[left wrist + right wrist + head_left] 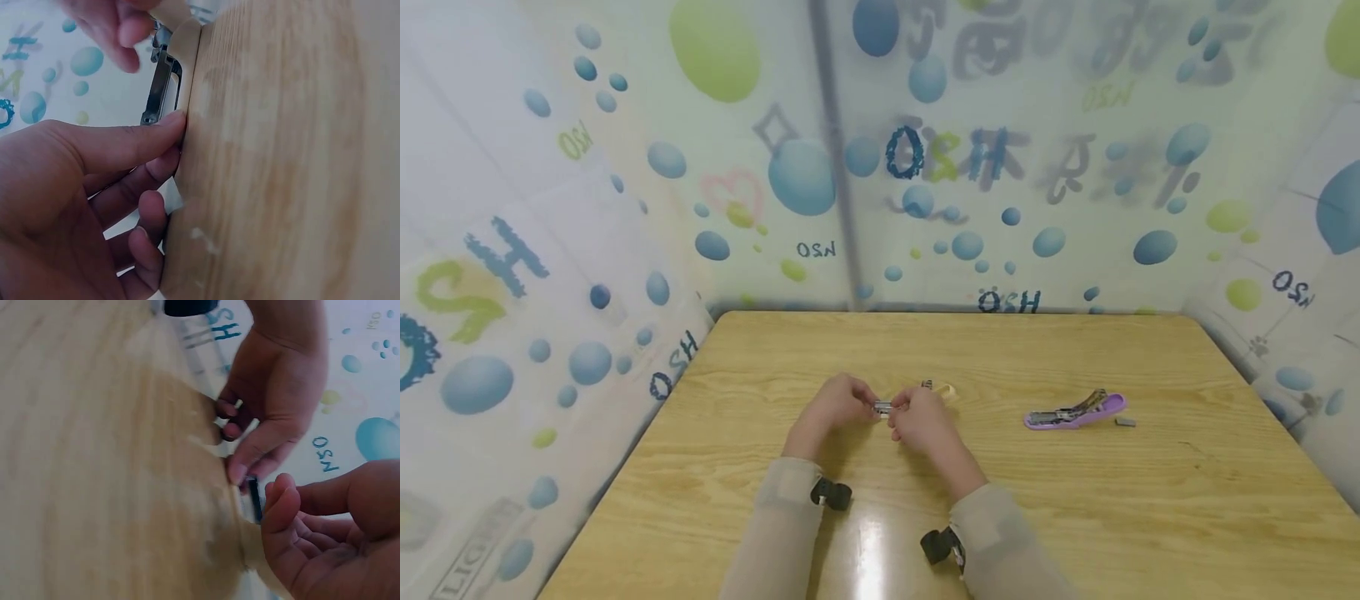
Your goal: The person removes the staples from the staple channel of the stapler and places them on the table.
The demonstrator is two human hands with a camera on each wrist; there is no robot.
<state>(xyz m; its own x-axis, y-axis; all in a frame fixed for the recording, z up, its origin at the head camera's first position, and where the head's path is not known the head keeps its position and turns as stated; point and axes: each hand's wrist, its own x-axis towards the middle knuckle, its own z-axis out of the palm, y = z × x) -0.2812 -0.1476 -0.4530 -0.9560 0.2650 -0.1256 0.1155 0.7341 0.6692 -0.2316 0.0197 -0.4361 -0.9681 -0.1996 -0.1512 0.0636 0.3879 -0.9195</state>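
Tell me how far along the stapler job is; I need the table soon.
Looks done: the purple stapler lies opened on the table, a small grey piece beside it. In hand: the left hand and right hand pinch a small metal piece between them. Probably left: getting that piece into the stapler and closing it.

A pale wooden bench [1150, 517] stands enclosed by white sheeting [625, 208] printed with blue and green bubbles; light glares near its front edge.
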